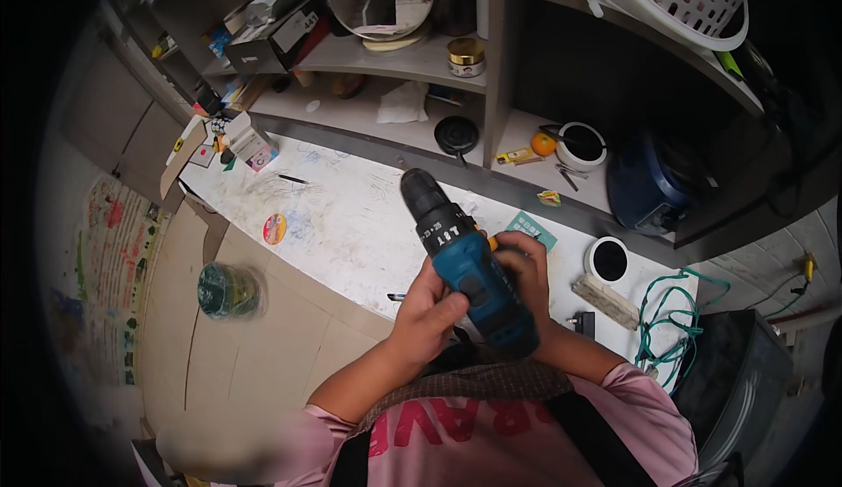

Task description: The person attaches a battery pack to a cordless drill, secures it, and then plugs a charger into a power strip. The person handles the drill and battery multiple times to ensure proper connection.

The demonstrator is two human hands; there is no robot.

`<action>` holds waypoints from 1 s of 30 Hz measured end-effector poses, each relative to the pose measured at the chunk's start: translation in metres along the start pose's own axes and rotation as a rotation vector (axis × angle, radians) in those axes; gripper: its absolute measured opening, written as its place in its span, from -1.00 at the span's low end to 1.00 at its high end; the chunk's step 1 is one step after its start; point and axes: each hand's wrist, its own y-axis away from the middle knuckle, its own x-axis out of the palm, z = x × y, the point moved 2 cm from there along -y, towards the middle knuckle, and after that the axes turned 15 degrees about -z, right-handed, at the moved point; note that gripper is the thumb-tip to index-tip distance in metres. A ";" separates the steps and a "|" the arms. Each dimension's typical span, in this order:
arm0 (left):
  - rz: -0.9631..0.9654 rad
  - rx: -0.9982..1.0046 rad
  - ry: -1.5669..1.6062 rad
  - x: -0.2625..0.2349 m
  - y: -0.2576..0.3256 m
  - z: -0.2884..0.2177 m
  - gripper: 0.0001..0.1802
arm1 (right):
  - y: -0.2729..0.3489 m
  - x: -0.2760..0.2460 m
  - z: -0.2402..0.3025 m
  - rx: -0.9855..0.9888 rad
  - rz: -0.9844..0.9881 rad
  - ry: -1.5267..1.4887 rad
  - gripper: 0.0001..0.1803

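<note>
A blue and black cordless drill [484, 287] is held up close to my chest, above the near edge of the white desk [351, 215]. Its black chuck points away from me and slightly left. My left hand [421, 313] grips the drill's left side, the thumb resting on its body. On the other side, my right hand [529, 268] curls its fingers around the drill near an orange part; the drill's body covers part of that grip. A pen [396, 297] lies on the desk beside my left hand. Behind my right hand lies a teal card [531, 229].
Right on the desk are a white round container [607, 260], a block [605, 301], a black adapter [581, 323] and a tangled green cable [671, 329]. A clear jar [226, 290] stands left. Shelves [517, 75] behind hold a white basket [680, 0] and a blue container [649, 184].
</note>
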 end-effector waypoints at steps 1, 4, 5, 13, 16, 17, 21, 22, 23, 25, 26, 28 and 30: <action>0.009 -0.014 -0.018 0.002 0.002 -0.002 -0.05 | -0.001 0.000 0.001 0.033 -0.008 0.031 -0.44; 0.045 -0.086 0.050 0.003 0.007 -0.006 -0.10 | -0.001 0.002 -0.001 -0.098 0.034 0.100 -0.37; 0.049 -0.095 0.039 0.003 0.009 -0.006 -0.08 | -0.002 0.001 0.001 -0.151 0.042 0.116 -0.36; 0.036 0.024 -0.019 0.000 0.011 -0.004 -0.04 | 0.002 0.003 -0.003 -0.134 0.095 0.065 -0.40; 0.000 0.076 -0.038 -0.006 0.010 0.000 -0.05 | 0.002 0.004 -0.001 -0.170 0.114 0.106 -0.39; -0.016 0.086 -0.051 -0.006 0.010 0.000 -0.05 | 0.002 0.004 0.001 -0.183 0.116 0.116 -0.38; -0.117 0.101 -0.067 -0.013 0.011 0.004 -0.10 | -0.001 0.004 0.009 -0.199 0.142 0.151 -0.36; -0.129 0.106 -0.031 -0.014 0.010 0.004 -0.13 | 0.000 0.005 0.008 -0.216 0.158 0.178 -0.36; -0.138 0.107 -0.033 -0.014 0.010 0.004 -0.13 | 0.001 0.007 0.008 -0.234 0.174 0.205 -0.35; -0.156 0.109 -0.036 -0.015 0.011 0.005 -0.13 | -0.001 0.006 0.012 -0.225 0.178 0.185 -0.33; -0.148 0.106 -0.032 -0.015 0.011 0.004 -0.14 | -0.002 0.006 0.014 -0.220 0.179 0.175 -0.32; -0.133 0.100 -0.026 -0.014 0.011 0.003 -0.14 | -0.002 0.006 0.013 -0.205 0.178 0.197 -0.29; -0.121 0.094 -0.018 -0.010 0.010 0.002 -0.16 | -0.002 0.007 0.012 -0.145 0.184 0.174 -0.27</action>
